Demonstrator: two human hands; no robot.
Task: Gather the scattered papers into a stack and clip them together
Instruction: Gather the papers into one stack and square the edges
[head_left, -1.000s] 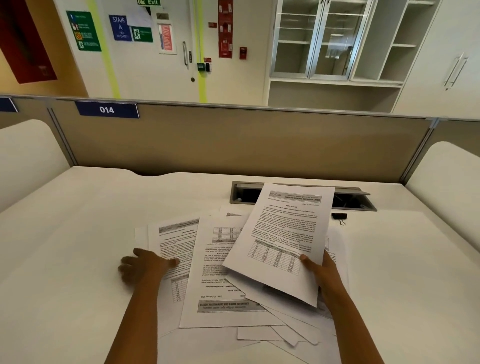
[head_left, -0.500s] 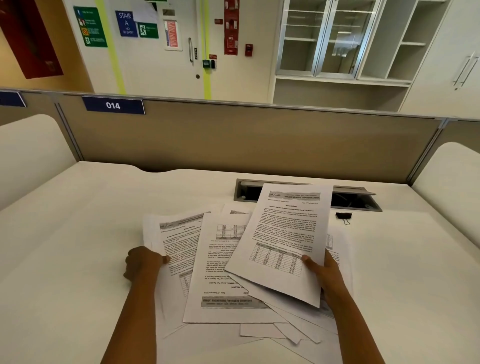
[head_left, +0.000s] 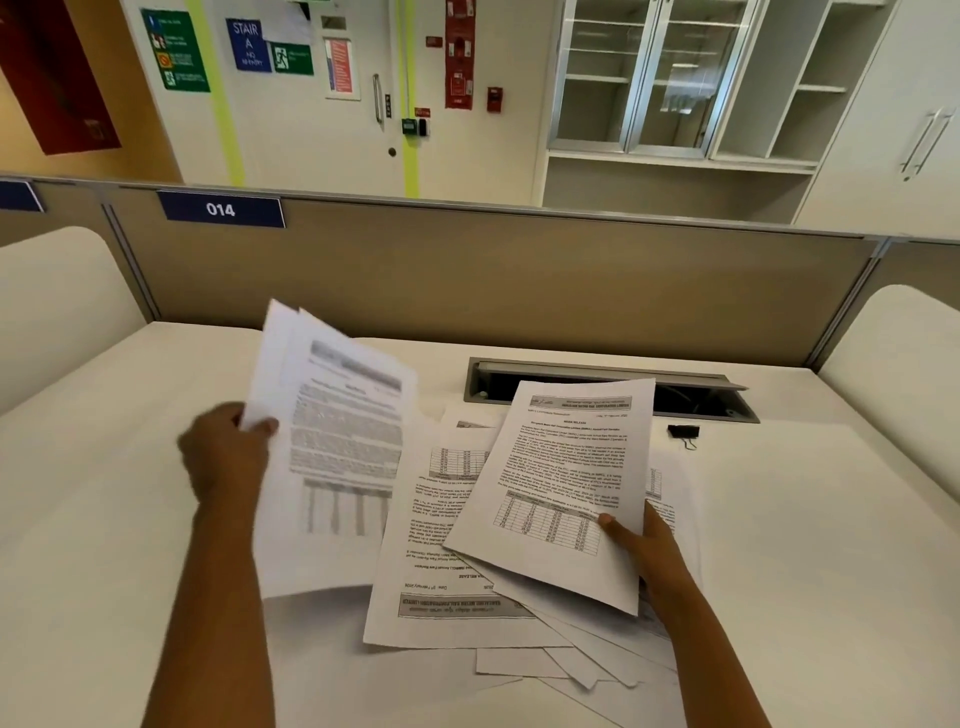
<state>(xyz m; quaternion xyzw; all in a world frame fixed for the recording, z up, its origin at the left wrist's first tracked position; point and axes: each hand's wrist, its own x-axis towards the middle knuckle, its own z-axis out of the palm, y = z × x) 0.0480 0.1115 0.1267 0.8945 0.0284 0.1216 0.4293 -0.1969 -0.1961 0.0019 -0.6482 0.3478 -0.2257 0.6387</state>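
Note:
Printed white papers lie scattered and overlapping on the white desk (head_left: 831, 545). My left hand (head_left: 226, 452) pinches the left edge of a couple of sheets (head_left: 343, 447), lifted off the desk and blurred by motion. My right hand (head_left: 636, 540) holds a printed sheet with a table (head_left: 566, 483) by its lower right corner, raised slightly above the pile. Under it lies an upside-down sheet (head_left: 431, 566) with more sheets (head_left: 582, 670) fanned out beneath. A small black binder clip (head_left: 684, 432) sits on the desk beyond the pile, to the right, apart from both hands.
A grey cable tray with an open flap (head_left: 613, 382) is set into the desk behind the papers. A beige partition (head_left: 493, 280) labelled 014 closes the back. White rounded side panels (head_left: 898, 379) flank the desk left and right.
My left hand has gripped the leftmost sheets and lifted them up off the desk. My right hand keeps holding its sheet in about the same place.

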